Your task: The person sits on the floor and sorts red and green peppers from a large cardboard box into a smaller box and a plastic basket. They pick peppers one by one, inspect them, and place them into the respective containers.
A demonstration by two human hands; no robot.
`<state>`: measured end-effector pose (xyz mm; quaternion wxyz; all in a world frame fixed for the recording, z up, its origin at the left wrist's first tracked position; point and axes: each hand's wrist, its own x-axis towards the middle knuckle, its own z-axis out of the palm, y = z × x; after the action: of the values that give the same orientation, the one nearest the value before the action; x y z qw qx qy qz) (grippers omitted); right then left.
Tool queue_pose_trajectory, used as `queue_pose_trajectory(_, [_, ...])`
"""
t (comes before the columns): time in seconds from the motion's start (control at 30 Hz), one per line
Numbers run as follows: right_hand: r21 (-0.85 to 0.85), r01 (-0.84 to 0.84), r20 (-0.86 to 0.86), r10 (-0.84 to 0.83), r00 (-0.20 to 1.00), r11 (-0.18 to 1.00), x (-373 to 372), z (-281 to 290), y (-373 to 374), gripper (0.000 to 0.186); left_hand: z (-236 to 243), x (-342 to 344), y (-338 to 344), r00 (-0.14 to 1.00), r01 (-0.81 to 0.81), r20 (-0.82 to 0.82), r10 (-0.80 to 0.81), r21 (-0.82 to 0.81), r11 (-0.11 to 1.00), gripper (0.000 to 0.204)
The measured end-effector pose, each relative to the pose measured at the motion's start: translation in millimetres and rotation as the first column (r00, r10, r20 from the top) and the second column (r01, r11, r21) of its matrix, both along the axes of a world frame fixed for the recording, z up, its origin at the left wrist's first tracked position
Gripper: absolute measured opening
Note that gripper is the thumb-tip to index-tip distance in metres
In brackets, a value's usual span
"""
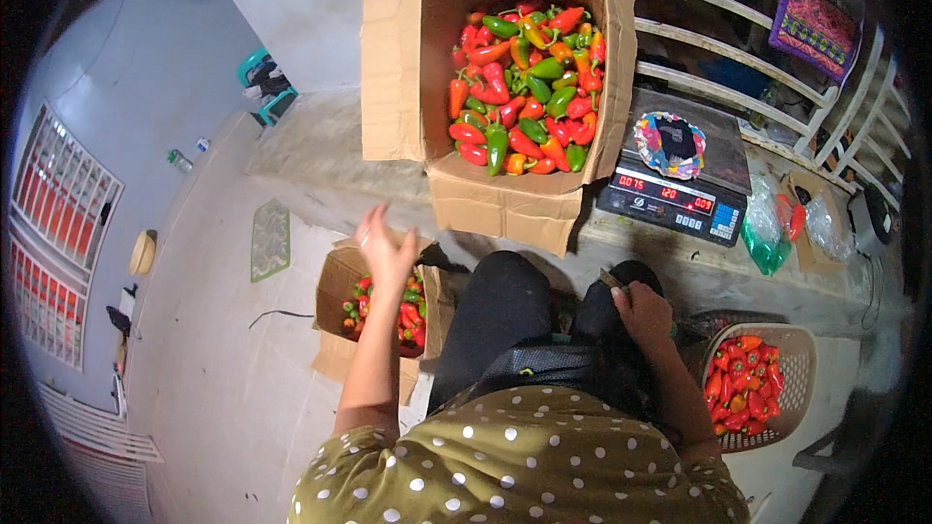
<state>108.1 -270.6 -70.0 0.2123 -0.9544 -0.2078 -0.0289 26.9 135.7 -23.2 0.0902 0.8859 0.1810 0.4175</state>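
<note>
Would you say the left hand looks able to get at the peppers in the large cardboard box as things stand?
Probably yes: the left hand looks empty, and the large cardboard box stands open, its flaps folded outward, with nothing covering the peppers.

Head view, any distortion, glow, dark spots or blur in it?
Head view: fisheye bends the window near the rim, corners black; head view: the scale has glowing red digits; head view: trousers nearly black, little detail; head view: left hand looks slightly blurred.
</note>
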Motion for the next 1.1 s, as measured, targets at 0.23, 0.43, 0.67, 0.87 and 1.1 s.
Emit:
queue_pose_trajectory(0.23, [0.045, 0.019, 0.020, -0.020, 1.000, 0.999, 1, -1, -3, 0.038, 49, 160, -69, 0.954, 0.143, -0.261, -0.145, -0.027, 0.989, 0.055])
queue_pose_trajectory(0.43, [0.193, 0.004, 0.023, -0.009, 1.000, 0.981, -3, 5, -11, 0.034, 42, 183, -57, 0.874, 0.286, -0.202, -0.442, -0.522, 0.804, 0.042])
queue_pose_trajectory(0.67, [0.453, -0.231, 0.085, 0.216, 0.973, 0.861, 0, 69, 35, 0.029, 68, 83, -116, 0.490, 0.350, 0.681, -0.544, -0.725, -0.593, 0.039])
queue_pose_trajectory(0.87, [0.436, -0.390, 0.142, 0.366, 0.920, 0.811, 0, 109, 63, 0.029, 51, 40, -158, 0.517, 0.271, 0.516, -0.682, -0.855, -0.442, 0.038])
queue_pose_trajectory(1.1, [0.335, -0.415, 0.187, 0.372, 0.909, 0.846, -7, 113, 58, 0.031, 44, 30, -183, 0.570, 0.488, 0.183, -0.801, -0.859, 0.152, 0.020])
